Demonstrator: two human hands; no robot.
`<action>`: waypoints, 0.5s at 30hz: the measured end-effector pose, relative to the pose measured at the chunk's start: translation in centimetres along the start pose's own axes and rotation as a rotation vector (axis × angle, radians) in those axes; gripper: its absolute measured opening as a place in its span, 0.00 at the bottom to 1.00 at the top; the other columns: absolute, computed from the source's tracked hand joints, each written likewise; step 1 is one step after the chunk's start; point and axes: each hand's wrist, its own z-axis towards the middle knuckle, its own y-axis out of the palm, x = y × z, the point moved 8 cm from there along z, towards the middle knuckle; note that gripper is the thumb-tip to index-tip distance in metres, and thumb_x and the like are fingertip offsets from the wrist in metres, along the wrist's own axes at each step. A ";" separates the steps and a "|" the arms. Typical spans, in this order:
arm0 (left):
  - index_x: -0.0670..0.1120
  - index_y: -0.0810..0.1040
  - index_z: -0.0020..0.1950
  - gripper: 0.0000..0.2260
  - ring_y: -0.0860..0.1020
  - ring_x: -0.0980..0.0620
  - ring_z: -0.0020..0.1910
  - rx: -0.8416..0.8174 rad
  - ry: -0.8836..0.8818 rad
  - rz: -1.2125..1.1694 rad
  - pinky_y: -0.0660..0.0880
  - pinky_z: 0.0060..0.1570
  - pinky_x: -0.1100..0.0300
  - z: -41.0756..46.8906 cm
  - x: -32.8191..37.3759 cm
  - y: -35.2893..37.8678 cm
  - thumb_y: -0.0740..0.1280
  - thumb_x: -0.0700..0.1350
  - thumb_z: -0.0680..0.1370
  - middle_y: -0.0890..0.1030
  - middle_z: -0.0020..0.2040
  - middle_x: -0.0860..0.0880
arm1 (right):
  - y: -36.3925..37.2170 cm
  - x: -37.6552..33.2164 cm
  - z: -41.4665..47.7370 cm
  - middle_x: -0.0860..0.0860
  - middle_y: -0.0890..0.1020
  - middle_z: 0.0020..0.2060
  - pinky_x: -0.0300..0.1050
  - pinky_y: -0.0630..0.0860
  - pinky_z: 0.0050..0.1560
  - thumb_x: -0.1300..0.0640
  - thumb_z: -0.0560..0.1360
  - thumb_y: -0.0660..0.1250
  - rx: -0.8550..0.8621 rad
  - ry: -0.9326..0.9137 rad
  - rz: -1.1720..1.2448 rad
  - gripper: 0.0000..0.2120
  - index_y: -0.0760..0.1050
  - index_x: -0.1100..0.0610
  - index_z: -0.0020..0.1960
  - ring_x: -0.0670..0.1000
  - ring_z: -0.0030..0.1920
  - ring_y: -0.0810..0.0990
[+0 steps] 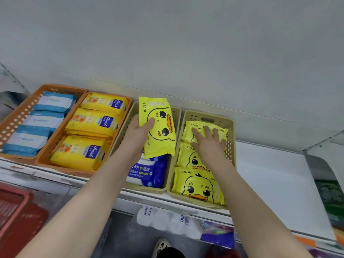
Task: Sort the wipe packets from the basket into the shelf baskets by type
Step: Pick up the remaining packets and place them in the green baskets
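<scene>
Left hand (138,132) grips the duck packet (160,125) lengthwise, just left of the duck basket (220,117) where the flat right hand (210,144) rests.

Shop: white retail shelf (270,164) lined with baskets (230,127) of packaged wipes (197,187), stocked shelf below.

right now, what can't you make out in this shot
Head view only:
1. The far duck packet in the right beige basket: mostly covered by the right hand.
2. Anything behind the alcohol wipes: hidden by the held duck packet and the left hand.
3. The red basket, lower left: blurred, cut by the edge, contents unreadable.
</scene>
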 end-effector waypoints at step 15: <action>0.50 0.74 0.67 0.13 0.84 0.47 0.53 -0.198 -0.047 -0.094 0.82 0.45 0.49 -1.2 -0.3 4.6 0.64 0.43 0.82 0.84 0.57 0.48 | -6.9 -3.0 -4.1 0.46 0.82 0.55 0.46 0.79 0.53 0.39 0.74 0.67 0.012 0.015 1.416 0.24 0.71 0.48 0.66 0.45 0.51 0.83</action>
